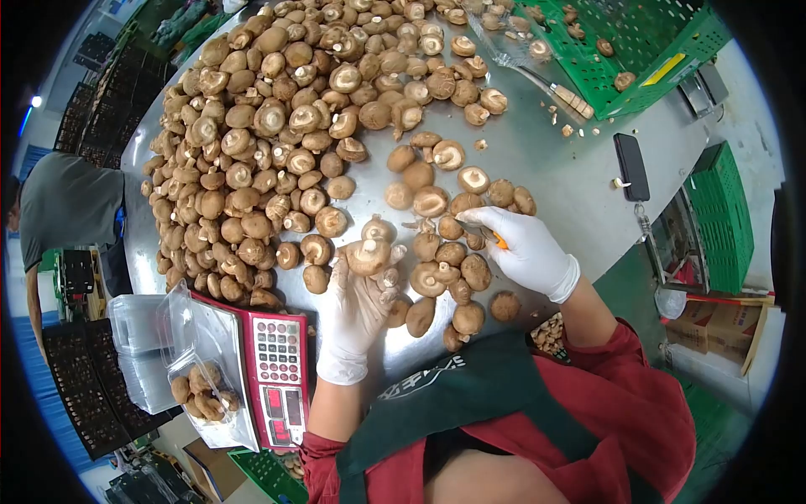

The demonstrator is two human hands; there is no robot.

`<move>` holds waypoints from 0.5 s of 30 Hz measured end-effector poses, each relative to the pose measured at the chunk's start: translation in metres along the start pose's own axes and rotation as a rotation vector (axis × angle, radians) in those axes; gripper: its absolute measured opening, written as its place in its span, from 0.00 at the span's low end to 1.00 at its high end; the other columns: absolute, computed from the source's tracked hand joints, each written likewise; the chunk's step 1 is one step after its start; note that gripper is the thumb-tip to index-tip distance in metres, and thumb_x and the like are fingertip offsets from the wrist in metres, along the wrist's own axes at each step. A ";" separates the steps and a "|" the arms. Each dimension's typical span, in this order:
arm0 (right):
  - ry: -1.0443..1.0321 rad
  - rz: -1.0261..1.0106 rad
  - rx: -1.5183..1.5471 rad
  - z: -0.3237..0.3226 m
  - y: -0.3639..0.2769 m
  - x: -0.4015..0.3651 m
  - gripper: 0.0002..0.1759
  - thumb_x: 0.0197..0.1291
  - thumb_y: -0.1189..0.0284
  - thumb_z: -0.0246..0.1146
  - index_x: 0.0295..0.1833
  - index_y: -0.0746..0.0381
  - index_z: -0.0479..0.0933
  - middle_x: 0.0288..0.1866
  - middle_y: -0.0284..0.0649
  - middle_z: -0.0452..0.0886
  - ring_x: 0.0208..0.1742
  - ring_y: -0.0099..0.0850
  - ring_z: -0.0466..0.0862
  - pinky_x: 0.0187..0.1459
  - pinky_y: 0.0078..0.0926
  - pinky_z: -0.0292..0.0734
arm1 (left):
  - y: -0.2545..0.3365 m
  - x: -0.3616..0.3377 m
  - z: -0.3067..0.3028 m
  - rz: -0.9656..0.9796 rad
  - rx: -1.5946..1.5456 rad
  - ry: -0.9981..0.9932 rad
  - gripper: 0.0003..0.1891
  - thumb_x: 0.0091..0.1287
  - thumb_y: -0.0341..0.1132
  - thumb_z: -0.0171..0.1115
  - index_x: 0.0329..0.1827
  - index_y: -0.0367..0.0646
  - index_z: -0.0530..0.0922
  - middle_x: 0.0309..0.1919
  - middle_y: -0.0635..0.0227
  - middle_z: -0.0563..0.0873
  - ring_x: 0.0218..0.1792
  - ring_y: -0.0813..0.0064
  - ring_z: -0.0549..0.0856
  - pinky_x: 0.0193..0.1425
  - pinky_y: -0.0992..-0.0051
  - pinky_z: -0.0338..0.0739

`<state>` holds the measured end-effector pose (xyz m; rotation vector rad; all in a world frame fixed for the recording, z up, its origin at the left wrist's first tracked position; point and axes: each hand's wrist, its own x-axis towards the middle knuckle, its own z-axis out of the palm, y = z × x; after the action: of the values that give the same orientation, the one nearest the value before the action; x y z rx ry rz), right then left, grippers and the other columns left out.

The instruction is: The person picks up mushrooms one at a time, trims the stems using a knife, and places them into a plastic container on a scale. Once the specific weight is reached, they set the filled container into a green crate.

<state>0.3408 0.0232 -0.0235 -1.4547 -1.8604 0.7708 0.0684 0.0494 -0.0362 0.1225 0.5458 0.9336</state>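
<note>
My left hand (344, 315), in a white glove, has its fingers curled around a shiitake mushroom (368, 257), with another mushroom cap just above it. My right hand (531, 256), also gloved, grips an orange-handled cutting tool (501, 241) whose dark metal end points left over the mushrooms; most of its handle is hidden in the palm. Between and below the hands lie several loose shiitake mushrooms (475, 272), some cap up and others stem up. A large heap of shiitakes (252, 151) covers the left and far side of the metal table (579, 202).
A red scale (279, 370) at my left bears an open clear box (180, 336) of mushrooms, beside stacked clear boxes (138, 340). At the far right stand a green crate (617, 97), a wooden-handled tool (573, 99) and a phone (631, 166). Another person (71, 210) is at left.
</note>
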 end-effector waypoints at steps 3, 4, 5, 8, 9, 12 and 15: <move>0.020 -0.023 -0.001 0.004 -0.008 0.000 0.26 0.56 0.79 0.57 0.63 0.56 0.75 0.50 0.46 0.84 0.46 0.47 0.86 0.47 0.38 0.82 | -0.003 -0.003 0.007 -0.026 -0.077 0.005 0.27 0.79 0.52 0.48 0.68 0.38 0.68 0.61 0.47 0.78 0.51 0.64 0.83 0.40 0.71 0.81; 0.016 -0.032 -0.008 0.006 -0.012 0.000 0.26 0.56 0.79 0.58 0.63 0.56 0.75 0.48 0.46 0.84 0.44 0.47 0.86 0.45 0.38 0.82 | -0.004 -0.004 0.007 -0.044 -0.110 -0.018 0.27 0.79 0.52 0.47 0.68 0.38 0.68 0.61 0.47 0.78 0.50 0.65 0.83 0.41 0.70 0.81; 0.010 -0.042 -0.016 0.008 -0.018 0.001 0.26 0.56 0.78 0.58 0.63 0.56 0.75 0.47 0.46 0.85 0.42 0.46 0.86 0.44 0.39 0.82 | -0.005 -0.006 0.007 -0.061 -0.144 -0.040 0.28 0.79 0.53 0.47 0.68 0.38 0.67 0.60 0.47 0.79 0.50 0.65 0.84 0.42 0.70 0.82; -0.012 -0.053 -0.060 0.014 -0.027 0.003 0.27 0.56 0.78 0.58 0.64 0.55 0.74 0.45 0.46 0.85 0.39 0.45 0.86 0.40 0.40 0.82 | -0.007 -0.008 0.002 -0.067 -0.100 -0.016 0.28 0.79 0.54 0.47 0.69 0.39 0.68 0.56 0.48 0.81 0.47 0.66 0.84 0.43 0.70 0.82; -0.016 -0.052 -0.081 0.014 -0.027 0.003 0.27 0.56 0.77 0.58 0.64 0.54 0.74 0.44 0.46 0.85 0.38 0.45 0.86 0.39 0.40 0.82 | -0.007 -0.009 -0.001 -0.019 -0.019 -0.032 0.28 0.79 0.55 0.46 0.68 0.40 0.68 0.55 0.48 0.82 0.47 0.66 0.85 0.43 0.70 0.82; 0.071 -0.079 -0.121 0.010 -0.009 0.005 0.26 0.57 0.77 0.58 0.63 0.53 0.75 0.42 0.45 0.84 0.38 0.45 0.86 0.39 0.40 0.82 | -0.010 -0.019 0.005 0.173 0.395 -0.019 0.26 0.78 0.53 0.51 0.66 0.40 0.70 0.54 0.53 0.83 0.50 0.68 0.84 0.52 0.71 0.79; 0.216 -0.041 -0.298 -0.012 0.009 0.013 0.24 0.57 0.77 0.59 0.61 0.54 0.76 0.41 0.44 0.84 0.39 0.46 0.85 0.40 0.40 0.81 | -0.015 -0.034 0.007 0.600 1.264 0.189 0.26 0.73 0.46 0.61 0.65 0.37 0.70 0.56 0.56 0.81 0.56 0.67 0.81 0.62 0.69 0.75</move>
<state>0.3535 0.0386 -0.0208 -1.6049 -1.8870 0.3093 0.0672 0.0140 -0.0216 1.4062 1.2574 1.0473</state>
